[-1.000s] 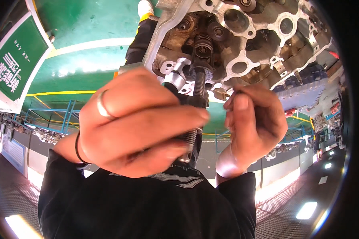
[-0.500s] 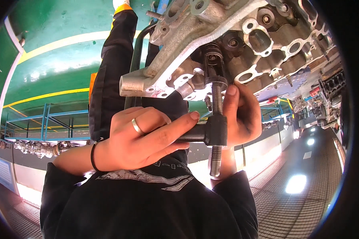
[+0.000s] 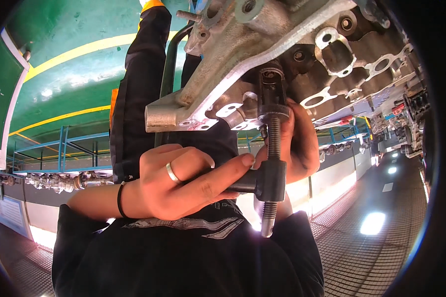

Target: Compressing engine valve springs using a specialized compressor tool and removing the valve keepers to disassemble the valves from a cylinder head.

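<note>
A black valve spring compressor [image 3: 271,180] runs from a cylinder head [image 3: 252,54] down toward my chest. Its slotted cup sits over a valve spring in the head, and its threaded rod passes through the end of the tool's arm. My left hand [image 3: 181,185], a ring on one finger, is closed round that arm with the index finger stretched along it. Behind the cup and rod, my right hand [image 3: 303,146] has its fingers curled close to the cup's collar. The tool covers part of this hand, so what its fingertips pinch, if anything, is hidden.
Open ports, bolt holes and studs line the head's underside. Blue racks [image 3: 64,148] with metal engine parts [image 3: 54,180] stand at the left. A green board [image 3: 5,99] is at the far left. Grating [image 3: 352,247] spreads along the lower right.
The compressor and the head's near parts sit slightly lower in view. My right hand's fingers have shifted farther behind the cup. My left hand keeps its hold on the arm.
</note>
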{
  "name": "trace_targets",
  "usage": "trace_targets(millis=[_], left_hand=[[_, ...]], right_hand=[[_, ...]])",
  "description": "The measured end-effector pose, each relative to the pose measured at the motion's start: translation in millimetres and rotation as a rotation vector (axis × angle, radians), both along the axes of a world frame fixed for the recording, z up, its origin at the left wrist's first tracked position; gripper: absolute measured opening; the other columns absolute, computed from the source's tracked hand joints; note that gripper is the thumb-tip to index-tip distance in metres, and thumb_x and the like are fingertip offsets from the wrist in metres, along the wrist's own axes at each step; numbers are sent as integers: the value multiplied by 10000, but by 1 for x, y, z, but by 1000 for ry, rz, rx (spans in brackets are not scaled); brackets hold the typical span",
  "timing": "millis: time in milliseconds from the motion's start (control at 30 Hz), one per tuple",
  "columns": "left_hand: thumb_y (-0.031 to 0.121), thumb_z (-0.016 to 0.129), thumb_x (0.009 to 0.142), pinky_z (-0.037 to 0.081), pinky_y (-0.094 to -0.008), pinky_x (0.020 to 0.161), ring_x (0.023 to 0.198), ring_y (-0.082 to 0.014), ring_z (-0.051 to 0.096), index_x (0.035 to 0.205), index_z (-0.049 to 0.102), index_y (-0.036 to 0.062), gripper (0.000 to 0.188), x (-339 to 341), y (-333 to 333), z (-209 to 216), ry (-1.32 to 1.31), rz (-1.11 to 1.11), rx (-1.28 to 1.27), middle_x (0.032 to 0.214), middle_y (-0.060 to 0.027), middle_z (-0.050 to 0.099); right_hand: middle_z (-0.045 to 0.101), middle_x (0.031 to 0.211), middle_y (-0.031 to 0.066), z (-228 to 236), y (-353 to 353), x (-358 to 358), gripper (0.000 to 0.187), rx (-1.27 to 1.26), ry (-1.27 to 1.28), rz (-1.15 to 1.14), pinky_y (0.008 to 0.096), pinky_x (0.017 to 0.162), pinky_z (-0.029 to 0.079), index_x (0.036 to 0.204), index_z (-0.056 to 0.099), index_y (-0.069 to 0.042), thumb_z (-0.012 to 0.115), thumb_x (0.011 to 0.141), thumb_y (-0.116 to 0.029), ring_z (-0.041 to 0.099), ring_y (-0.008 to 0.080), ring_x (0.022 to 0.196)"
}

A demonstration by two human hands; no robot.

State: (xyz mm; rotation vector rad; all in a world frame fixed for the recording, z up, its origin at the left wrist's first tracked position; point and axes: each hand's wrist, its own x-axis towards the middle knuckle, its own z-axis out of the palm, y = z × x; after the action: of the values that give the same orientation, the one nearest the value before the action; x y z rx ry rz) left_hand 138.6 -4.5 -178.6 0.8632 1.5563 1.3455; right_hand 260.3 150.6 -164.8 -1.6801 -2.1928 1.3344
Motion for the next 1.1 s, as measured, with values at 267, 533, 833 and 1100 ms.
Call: trace_targets(millis=[267,533,833,1100], left_hand=[[334,755,912,483,-303,471,611,-181,594,1173,702,-79,491,-3,-4,-1,43,-46,8,1012,-132,712],[322,787,855,407,-259,429,600,-118,506,1157,755,2,441,3,2,-4,119,61,12,925,-55,593],[302,841,698,330,-226,407,520,-85,449,1148,789,74,507,8,4,-4,96,198,-48,717,20,412],[200,822,734,291,-229,423,489,-49,380,1157,786,129,431,13,7,0,87,244,-68,681,47,347]], right_hand=[[694,983,148,-3,38,-11,254,489,17,640,239,603,402,1032,754,12,835,792,7,515,174,727],[462,1075,80,-1,77,-35,237,369,-44,867,309,830,414,994,816,-28,870,763,-16,480,206,959],[442,1068,82,-3,98,-56,280,371,-99,1173,323,744,397,1030,823,-50,867,753,-48,488,206,893],[592,734,69,9,106,-85,261,225,-146,1377,304,612,401,1025,793,30,787,767,69,525,184,641]])
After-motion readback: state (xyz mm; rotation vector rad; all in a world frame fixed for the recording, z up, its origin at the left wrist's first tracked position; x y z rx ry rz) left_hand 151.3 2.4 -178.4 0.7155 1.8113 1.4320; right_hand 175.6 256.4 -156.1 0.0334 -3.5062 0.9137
